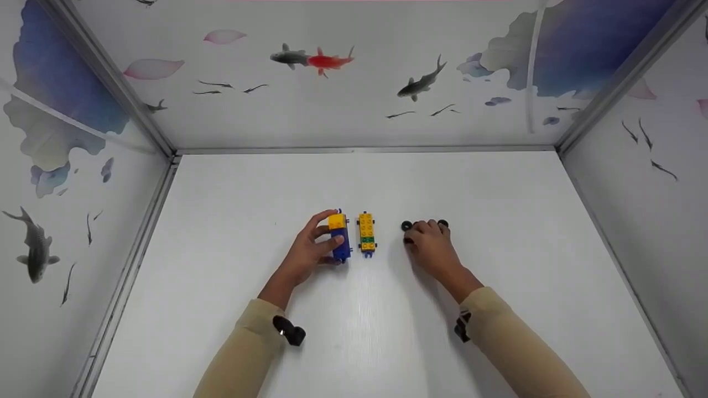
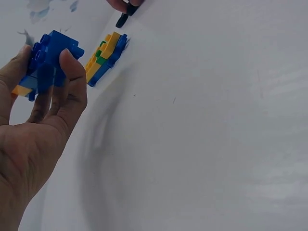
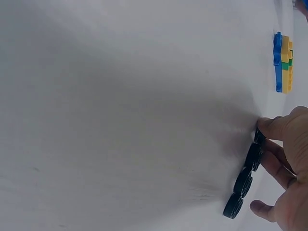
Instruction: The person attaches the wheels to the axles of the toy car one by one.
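My left hand (image 1: 307, 251) grips a toy train car (image 1: 341, 243) of blue and yellow building bricks, thumb on the near side and fingers behind it. In the left wrist view its blue end (image 2: 54, 50) with studs faces the camera. To the right of it a second car (image 1: 366, 232), with yellow and green bricks on a blue base, stands on the table. My right hand (image 1: 434, 249) is lowered over a row of small black wheels (image 3: 243, 182). Its thumb and a finger pinch the wheel (image 3: 260, 134) at the end of that row.
The white table (image 1: 354, 320) is bordered by a back wall (image 1: 354, 110) and side walls printed with fish and petals. Black straps with small devices (image 1: 293, 331) sit at both sleeve cuffs.
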Demonstrator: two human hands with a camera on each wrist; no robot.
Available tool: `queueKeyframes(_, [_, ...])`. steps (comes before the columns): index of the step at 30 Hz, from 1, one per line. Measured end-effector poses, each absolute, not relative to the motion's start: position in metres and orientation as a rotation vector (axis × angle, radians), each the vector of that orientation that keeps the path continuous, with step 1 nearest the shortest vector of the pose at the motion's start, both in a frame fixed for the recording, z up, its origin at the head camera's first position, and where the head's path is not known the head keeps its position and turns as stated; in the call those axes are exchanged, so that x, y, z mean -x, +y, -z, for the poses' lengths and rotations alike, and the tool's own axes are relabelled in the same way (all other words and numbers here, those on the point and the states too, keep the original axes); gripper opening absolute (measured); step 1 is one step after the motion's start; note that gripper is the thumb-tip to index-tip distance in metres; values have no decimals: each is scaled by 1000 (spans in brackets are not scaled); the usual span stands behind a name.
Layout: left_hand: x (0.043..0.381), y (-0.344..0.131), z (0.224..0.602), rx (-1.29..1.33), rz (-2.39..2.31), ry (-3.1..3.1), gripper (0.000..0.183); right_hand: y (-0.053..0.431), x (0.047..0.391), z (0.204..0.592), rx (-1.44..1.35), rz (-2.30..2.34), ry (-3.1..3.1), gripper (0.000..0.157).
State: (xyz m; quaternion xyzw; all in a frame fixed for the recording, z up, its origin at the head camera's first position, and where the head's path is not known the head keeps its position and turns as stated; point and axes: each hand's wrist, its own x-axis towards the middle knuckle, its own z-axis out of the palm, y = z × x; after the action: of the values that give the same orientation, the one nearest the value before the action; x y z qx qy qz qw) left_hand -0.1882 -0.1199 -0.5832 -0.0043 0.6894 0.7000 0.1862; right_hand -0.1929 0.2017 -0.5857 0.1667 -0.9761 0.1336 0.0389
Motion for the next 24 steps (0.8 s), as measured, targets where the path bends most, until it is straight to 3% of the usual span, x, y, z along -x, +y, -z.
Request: queueKeyframes(24, [186, -116, 584, 31, -2006, 1860, 69, 175, 197, 555, -597, -898, -2847, 29])
